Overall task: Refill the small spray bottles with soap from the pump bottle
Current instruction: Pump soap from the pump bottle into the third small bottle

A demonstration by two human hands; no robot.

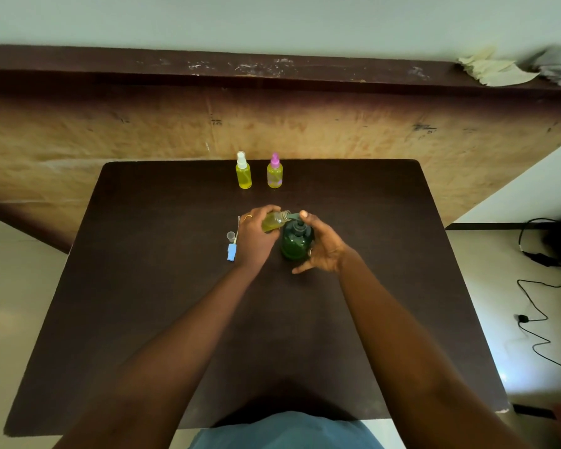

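A green pump bottle (294, 244) stands in the middle of the dark table (143, 303). My right hand (324, 247) wraps its right side, thumb on the pump head. My left hand (255, 236) holds a small uncapped spray bottle (274, 221) tilted, its open neck at the pump nozzle; yellow liquid fills part of it. Its blue spray head (231, 251) with tube and a clear cap (230, 235) lie just left of my left hand. Two capped yellow-filled spray bottles stand at the far edge: one with a white top (243, 171), one with a pink top (275, 172).
A worn wooden panel and ledge (272, 69) rise behind the table, with crumpled cloths (515, 68) at the ledge's right end. Black cables (538, 286) run over the floor to the right.
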